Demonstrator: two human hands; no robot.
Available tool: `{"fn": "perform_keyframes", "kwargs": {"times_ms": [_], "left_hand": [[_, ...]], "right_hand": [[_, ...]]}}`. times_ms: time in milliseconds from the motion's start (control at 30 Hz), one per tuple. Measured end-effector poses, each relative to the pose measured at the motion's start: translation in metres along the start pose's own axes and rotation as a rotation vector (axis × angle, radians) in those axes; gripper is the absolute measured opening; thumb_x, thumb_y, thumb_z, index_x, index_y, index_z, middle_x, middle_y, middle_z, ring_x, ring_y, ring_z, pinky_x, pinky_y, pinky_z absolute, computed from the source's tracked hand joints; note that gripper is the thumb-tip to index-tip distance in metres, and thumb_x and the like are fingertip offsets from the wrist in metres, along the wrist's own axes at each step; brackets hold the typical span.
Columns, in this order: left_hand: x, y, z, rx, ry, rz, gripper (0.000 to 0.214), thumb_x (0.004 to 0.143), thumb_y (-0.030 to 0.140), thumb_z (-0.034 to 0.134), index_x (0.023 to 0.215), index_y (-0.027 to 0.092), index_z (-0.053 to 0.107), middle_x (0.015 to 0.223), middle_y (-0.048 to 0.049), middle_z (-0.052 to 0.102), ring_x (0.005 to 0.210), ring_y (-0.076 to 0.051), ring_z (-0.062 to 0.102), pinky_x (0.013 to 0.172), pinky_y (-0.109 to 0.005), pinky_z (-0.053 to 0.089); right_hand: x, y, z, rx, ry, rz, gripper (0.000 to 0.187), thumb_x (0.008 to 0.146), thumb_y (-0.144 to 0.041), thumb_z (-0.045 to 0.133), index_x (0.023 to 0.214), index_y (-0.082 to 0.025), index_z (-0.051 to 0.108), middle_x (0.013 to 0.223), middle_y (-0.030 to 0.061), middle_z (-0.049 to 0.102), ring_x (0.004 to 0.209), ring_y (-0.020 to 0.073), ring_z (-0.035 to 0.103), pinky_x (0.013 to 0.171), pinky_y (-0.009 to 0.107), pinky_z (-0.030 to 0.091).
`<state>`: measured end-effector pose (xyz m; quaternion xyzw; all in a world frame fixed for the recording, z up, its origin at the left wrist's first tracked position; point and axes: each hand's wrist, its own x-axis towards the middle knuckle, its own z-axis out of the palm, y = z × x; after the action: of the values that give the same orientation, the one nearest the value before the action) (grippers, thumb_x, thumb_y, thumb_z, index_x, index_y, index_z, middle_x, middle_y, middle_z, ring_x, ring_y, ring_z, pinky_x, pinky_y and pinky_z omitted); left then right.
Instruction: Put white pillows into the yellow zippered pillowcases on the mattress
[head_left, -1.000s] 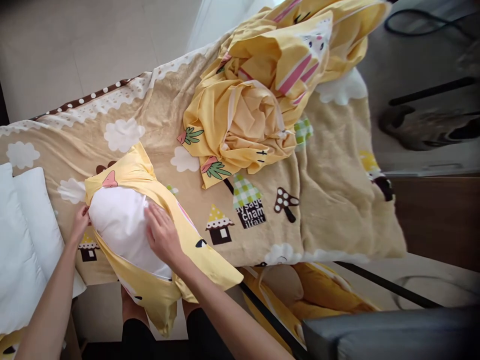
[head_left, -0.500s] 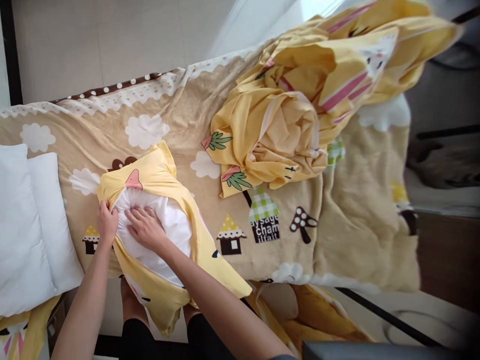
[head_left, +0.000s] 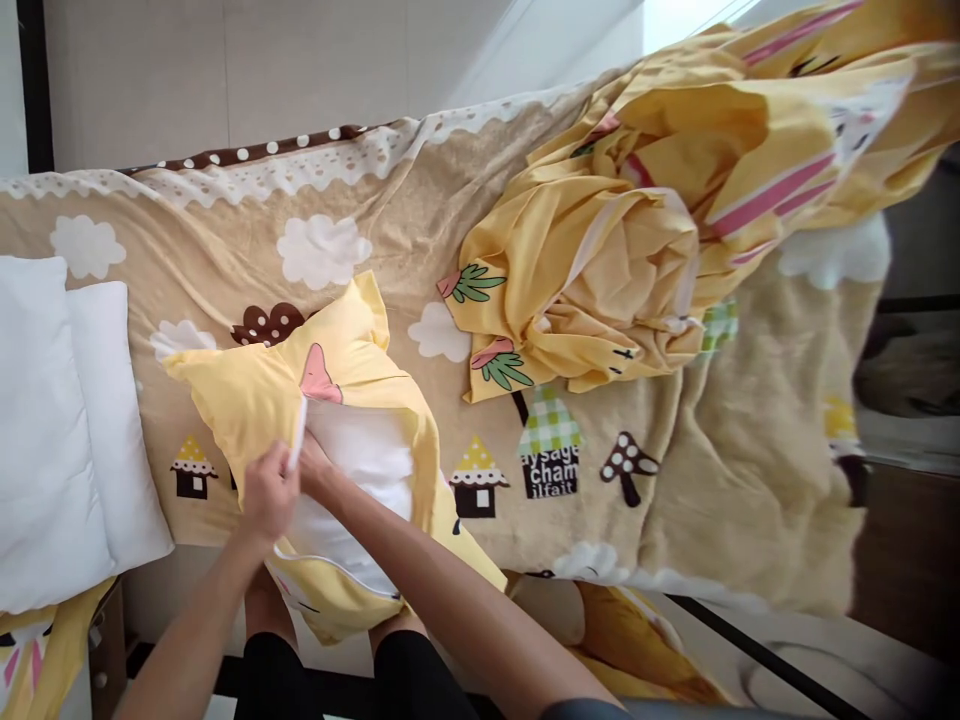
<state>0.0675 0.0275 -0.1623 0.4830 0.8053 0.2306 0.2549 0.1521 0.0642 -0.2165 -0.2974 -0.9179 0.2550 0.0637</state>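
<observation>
A yellow pillowcase [head_left: 236, 395] with a carrot print lies on the bed's blanket, its zippered opening facing up. Inside it sits a white pillow [head_left: 364, 450], showing through the gap. My left hand [head_left: 271, 490] is closed on the left edge of the opening, pulling it up over my other wrist. My right hand [head_left: 311, 460] reaches under that edge into the case's left part, so its fingers are hidden; only the back of the hand near the wrist shows, beside the pillow.
Two white pillows [head_left: 112, 400] overlap at the left end of the beige printed blanket [head_left: 420, 220]. Crumpled yellow bedding [head_left: 622, 260] is heaped at the right. More yellow fabric hangs below the bed's near side, by a dark bar [head_left: 772, 645].
My right hand has slid from the pillow's top into the pillowcase's left side. My left hand has drawn the opening's edge rightward over it, and the left corner now stands filled out. The view shifted slightly.
</observation>
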Motion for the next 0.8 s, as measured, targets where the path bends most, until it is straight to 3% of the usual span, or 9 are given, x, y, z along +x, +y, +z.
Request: {"fn": "perform_keyframes", "kwargs": {"times_ms": [100, 167, 233, 300, 400, 467, 600, 700, 800], "left_hand": [[0.023, -0.038, -0.026, 0.022, 0.094, -0.176, 0.026, 0.082, 0.021, 0.045, 0.064, 0.024, 0.028, 0.055, 0.0059, 0.031, 0.052, -0.011, 0.033, 0.054, -0.024, 0.030], [0.028, -0.048, -0.035, 0.008, 0.120, -0.188, 0.029, 0.084, 0.025, 0.047, 0.064, 0.024, 0.026, 0.056, 0.0063, 0.028, 0.052, -0.011, 0.031, 0.055, -0.024, 0.030], [0.027, -0.044, -0.032, -0.004, 0.092, -0.147, 0.031, 0.086, 0.027, 0.048, 0.064, 0.023, 0.025, 0.056, 0.0067, 0.026, 0.051, -0.011, 0.030, 0.054, -0.024, 0.029], [0.031, -0.032, -0.021, 0.045, 0.040, -0.086, 0.031, 0.087, 0.026, 0.048, 0.063, 0.023, 0.028, 0.055, 0.0066, 0.026, 0.050, -0.011, 0.030, 0.054, -0.025, 0.028], [0.054, -0.016, -0.004, 0.304, -0.004, -0.007, 0.021, 0.087, 0.017, 0.045, 0.066, 0.022, 0.043, 0.059, 0.0021, 0.043, 0.058, -0.015, 0.043, 0.057, -0.027, 0.031], [0.076, -0.015, 0.002, 0.516, 0.000, 0.039, 0.015, 0.086, 0.012, 0.044, 0.082, 0.019, 0.057, 0.079, -0.0073, 0.059, 0.077, -0.022, 0.055, 0.066, -0.031, 0.038], [0.109, -0.023, -0.003, 0.728, -0.110, 0.398, 0.033, 0.087, 0.010, 0.044, 0.117, 0.011, 0.058, 0.114, -0.0197, 0.061, 0.105, -0.032, 0.054, 0.084, -0.042, 0.042], [0.121, -0.019, -0.008, 0.766, -0.141, 0.692, 0.025, 0.089, 0.011, 0.043, 0.104, 0.014, 0.064, 0.099, -0.0141, 0.065, 0.092, -0.028, 0.057, 0.077, -0.039, 0.042], [0.132, 0.002, -0.007, 0.713, -0.007, 0.757, 0.024, 0.091, 0.013, 0.041, 0.090, 0.017, 0.065, 0.081, -0.0095, 0.063, 0.077, -0.024, 0.056, 0.066, -0.035, 0.039]], "right_hand": [[-0.001, 0.027, -0.017, 0.132, -0.038, -0.289, 0.035, 0.099, -0.024, 0.040, 0.125, -0.022, 0.064, 0.124, 0.0042, 0.069, 0.123, 0.0162, 0.057, 0.109, 0.036, 0.045], [-0.008, 0.049, -0.030, 0.181, -0.005, -0.167, 0.039, 0.100, -0.024, 0.035, 0.130, -0.017, 0.059, 0.131, 0.0094, 0.065, 0.127, 0.0193, 0.055, 0.108, 0.038, 0.045], [-0.014, 0.066, -0.036, 0.149, 0.036, 0.174, 0.041, 0.101, -0.029, 0.033, 0.130, -0.013, 0.058, 0.124, 0.0148, 0.067, 0.118, 0.0241, 0.060, 0.101, 0.040, 0.048], [-0.013, 0.071, -0.032, 0.098, 0.038, 0.386, 0.045, 0.100, -0.036, 0.037, 0.134, -0.012, 0.054, 0.128, 0.0176, 0.064, 0.120, 0.0291, 0.058, 0.102, 0.046, 0.045], [-0.007, 0.059, -0.015, 0.122, -0.022, 0.341, 0.051, 0.097, -0.042, 0.045, 0.139, -0.013, 0.050, 0.142, 0.0163, 0.055, 0.135, 0.0322, 0.046, 0.113, 0.052, 0.034], [-0.006, 0.044, -0.007, 0.202, -0.087, 0.261, 0.048, 0.097, -0.044, 0.046, 0.134, -0.015, 0.055, 0.140, 0.0143, 0.058, 0.135, 0.0289, 0.047, 0.114, 0.047, 0.035], [-0.013, 0.024, -0.007, 0.323, -0.145, 0.143, 0.045, 0.094, -0.045, 0.053, 0.126, -0.014, 0.060, 0.136, 0.0144, 0.060, 0.131, 0.0259, 0.051, 0.111, 0.040, 0.041], [-0.018, 0.015, -0.010, 0.345, -0.132, 0.128, 0.047, 0.092, -0.041, 0.058, 0.131, -0.015, 0.057, 0.135, 0.0148, 0.061, 0.131, 0.0271, 0.051, 0.113, 0.047, 0.037], [-0.021, 0.003, -0.006, 0.387, -0.165, 0.087, 0.049, 0.092, -0.040, 0.058, 0.135, -0.015, 0.055, 0.137, 0.0143, 0.060, 0.133, 0.0270, 0.049, 0.114, 0.049, 0.034]]}}
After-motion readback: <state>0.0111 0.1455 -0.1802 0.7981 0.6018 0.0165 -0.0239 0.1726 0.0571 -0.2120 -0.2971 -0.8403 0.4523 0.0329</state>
